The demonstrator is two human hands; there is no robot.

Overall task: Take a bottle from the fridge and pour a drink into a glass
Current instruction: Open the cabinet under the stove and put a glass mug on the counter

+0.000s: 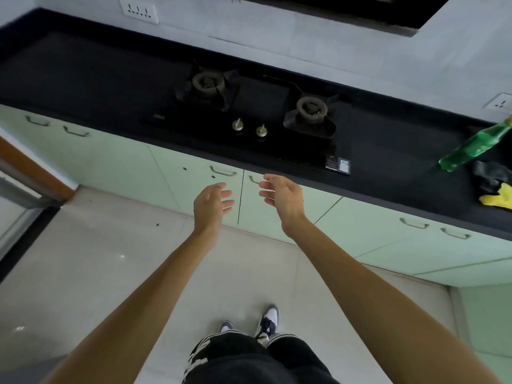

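Note:
A green plastic bottle [474, 145] stands on the black counter [83, 79] at the far right edge of the view. My left hand [212, 202] and my right hand [282, 198] are held out side by side in front of the pale green cabinet doors, palms facing each other, fingers relaxed and holding nothing. Both hands are well left of the bottle and below the counter's front edge. No glass and no fridge can be made out in the view.
A two-burner gas hob [255, 106] with two knobs is set into the counter. A black and yellow cloth [496, 189] lies right of the bottle. Wall sockets [138, 9] sit above. A doorway threshold [25, 173] is at the left; light floor tiles lie underfoot.

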